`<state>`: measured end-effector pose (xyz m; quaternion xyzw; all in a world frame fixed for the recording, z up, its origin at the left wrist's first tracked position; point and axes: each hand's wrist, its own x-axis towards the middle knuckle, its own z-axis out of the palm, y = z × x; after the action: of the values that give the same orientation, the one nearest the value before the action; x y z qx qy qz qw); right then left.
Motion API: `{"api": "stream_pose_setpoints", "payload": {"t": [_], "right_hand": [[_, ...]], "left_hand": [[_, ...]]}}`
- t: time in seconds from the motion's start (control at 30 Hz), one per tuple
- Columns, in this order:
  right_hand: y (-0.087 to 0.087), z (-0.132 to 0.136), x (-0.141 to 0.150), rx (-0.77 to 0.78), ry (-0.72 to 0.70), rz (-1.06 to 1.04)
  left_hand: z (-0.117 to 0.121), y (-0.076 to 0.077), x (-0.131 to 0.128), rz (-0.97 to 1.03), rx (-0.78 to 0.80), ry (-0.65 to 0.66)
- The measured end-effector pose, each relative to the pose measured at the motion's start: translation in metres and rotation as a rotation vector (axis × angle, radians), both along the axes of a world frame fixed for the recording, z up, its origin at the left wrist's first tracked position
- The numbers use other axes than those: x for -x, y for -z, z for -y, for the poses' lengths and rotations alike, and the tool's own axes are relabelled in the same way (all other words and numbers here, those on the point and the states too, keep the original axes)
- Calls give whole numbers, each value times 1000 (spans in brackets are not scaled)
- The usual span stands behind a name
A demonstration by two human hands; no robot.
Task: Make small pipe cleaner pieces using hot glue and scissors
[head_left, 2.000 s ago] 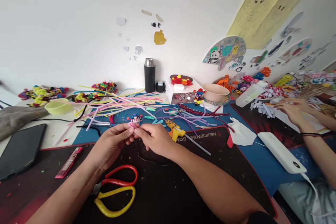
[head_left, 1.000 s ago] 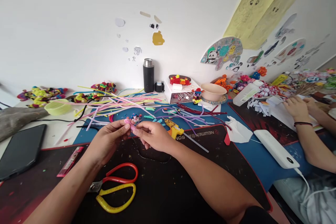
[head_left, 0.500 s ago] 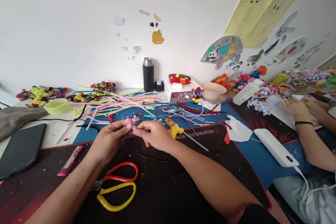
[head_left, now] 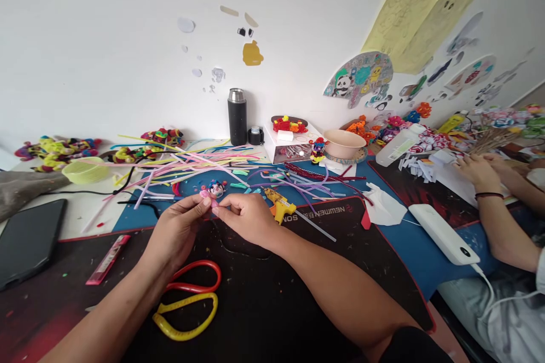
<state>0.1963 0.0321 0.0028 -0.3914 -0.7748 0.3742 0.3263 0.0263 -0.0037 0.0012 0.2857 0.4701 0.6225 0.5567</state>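
Observation:
Between both hands is a small pink fuzzy piece (head_left: 208, 199), which looks like twisted pipe cleaner. My left hand (head_left: 185, 226) pinches its left side between thumb and fingers. On its right side, the thumb and forefinger of my right hand (head_left: 244, 216) are closed on it. Just behind the pink piece lies a small doll head (head_left: 217, 188) with a white face and blue top. A yellow hot glue gun (head_left: 280, 206) rests right of my right hand. Scissors with one red and one yellow handle (head_left: 187, 326) lie below my hands, their blades hidden by my left forearm.
Loose pipe cleaners (head_left: 200, 161) spread across the table's back, before a black thermos (head_left: 237, 119). A phone (head_left: 32, 241) and a pink packet (head_left: 108, 260) lie left. Right are a bowl (head_left: 344, 146), a white power bank (head_left: 445, 235) and a co-worker's hands (head_left: 477, 173).
The view has shifted slightly, so most things sit a little further left and higher. Both hands keep hold of the pink piece, and more of the doll head shows behind it.

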Motion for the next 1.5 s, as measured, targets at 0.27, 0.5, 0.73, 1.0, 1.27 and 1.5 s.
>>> {"api": "stream_pose_setpoints", "payload": {"t": [0.27,0.5,0.73,1.0,1.27,1.5], "right_hand": [[-3,-1,1,51,-18,9],[-3,-1,0,72,-29,-54],[-2,-3,-1,44,-24,-39],[2,-4,-1,24,-21,35],[5,-5,0,-9,-24,76],[3,-3,0,-4,-37,86]], "left_hand": [[-3,8,-1,162,33,35],[-4,10,3,183,21,50],[-3,4,8,62,23,99],[-4,2,19,-186,-31,103],[-7,3,19,-204,8,18],[-7,-1,11,29,54,38]]}}
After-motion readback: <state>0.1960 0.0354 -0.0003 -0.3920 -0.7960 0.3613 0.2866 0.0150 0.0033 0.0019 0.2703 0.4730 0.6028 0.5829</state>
